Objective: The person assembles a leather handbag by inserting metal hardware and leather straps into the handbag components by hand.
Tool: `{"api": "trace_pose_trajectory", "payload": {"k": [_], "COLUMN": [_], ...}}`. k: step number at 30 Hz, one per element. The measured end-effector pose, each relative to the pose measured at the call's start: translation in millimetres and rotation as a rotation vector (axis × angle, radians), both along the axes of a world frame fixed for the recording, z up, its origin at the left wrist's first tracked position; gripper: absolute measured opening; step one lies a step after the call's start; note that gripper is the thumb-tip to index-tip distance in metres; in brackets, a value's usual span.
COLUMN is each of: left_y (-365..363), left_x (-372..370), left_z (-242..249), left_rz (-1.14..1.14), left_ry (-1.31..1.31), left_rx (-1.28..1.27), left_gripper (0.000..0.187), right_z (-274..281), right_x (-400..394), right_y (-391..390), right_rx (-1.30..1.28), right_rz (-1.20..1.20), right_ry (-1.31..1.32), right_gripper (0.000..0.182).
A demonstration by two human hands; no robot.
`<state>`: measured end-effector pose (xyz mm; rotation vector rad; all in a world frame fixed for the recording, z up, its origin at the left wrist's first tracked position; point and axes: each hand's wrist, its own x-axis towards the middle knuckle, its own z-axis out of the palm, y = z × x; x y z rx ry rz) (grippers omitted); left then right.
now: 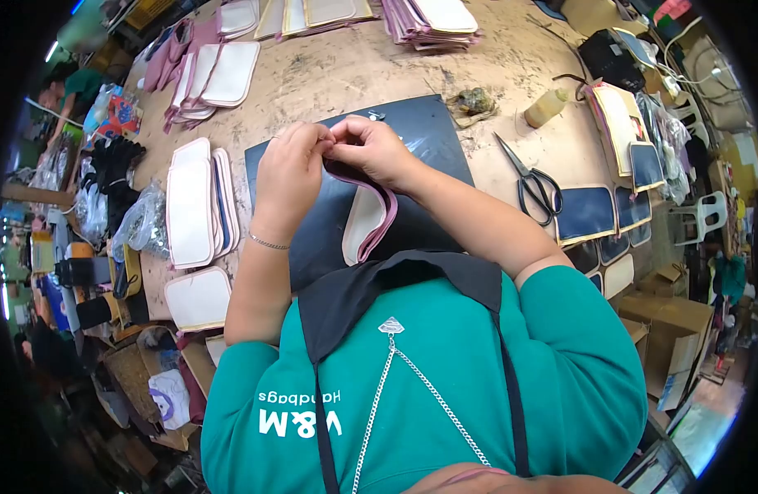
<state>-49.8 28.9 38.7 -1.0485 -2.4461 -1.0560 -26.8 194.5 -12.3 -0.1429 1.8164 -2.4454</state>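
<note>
hands: left hand [290, 169] and right hand [371, 151], grip pinching pink-edged pouch panel [368, 219] over black mat [428, 136].

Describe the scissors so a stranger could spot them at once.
Start at the dark mat in the middle of the wooden table. Just off its edge, beside the person's forearm, lie the scissors: black handles, open steel blades, the only metal tool among the fabric panels.

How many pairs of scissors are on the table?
1. The scissors lie on the table, right of the dark mat where both hands work. Others may be hidden under the piles.
</note>
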Motion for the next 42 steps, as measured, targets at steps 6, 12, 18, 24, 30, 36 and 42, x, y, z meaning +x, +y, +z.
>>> {"api": "trace_pose_trajectory", "payload": {"k": [6, 12, 18, 24, 30, 36, 42], "left_y": [4, 5, -4, -22, -31, -29, -30], "left_x": [4, 0, -1, 16, 27, 37, 45], "left_z": [-6, 0, 9, 18, -5, -33, -29], "left_rz": [0.021, 0.010, 0.007, -0.079, -0.054, -0.128, -0.183], "left_ry": [-0.028, -0.278, -0.459, -0.515, -0.678, -0.773, -0.790], "left_rx": [0.044, 0.222, 0.196, 0.147, 0.194, 0.408, 0.388], "left_gripper": [0.006, 0.007, 0.019, 0.032, 0.032, 0.027, 0.025], "right_z": [6, 22, 57, 83, 64, 52, 60], "right_x": [3, 15, 18, 4, 15, 26, 34], "right_y": [4, 9, 22, 43, 38, 30, 21], "right_rx": [0.188, 0.605, 0.745, 0.810, 1.054, 1.169, 1.150], "right_rz": [-0.039, -0.124, -0.034, 0.398, 0.316, 0.202, 0.226], "right_ry": [0.083, 0.345, 0.386, 0.469, 0.545, 0.624, 0.543], "right_gripper": [0.015, 0.022, 0.021, 0.020, 0.017, 0.018, 0.013]}}
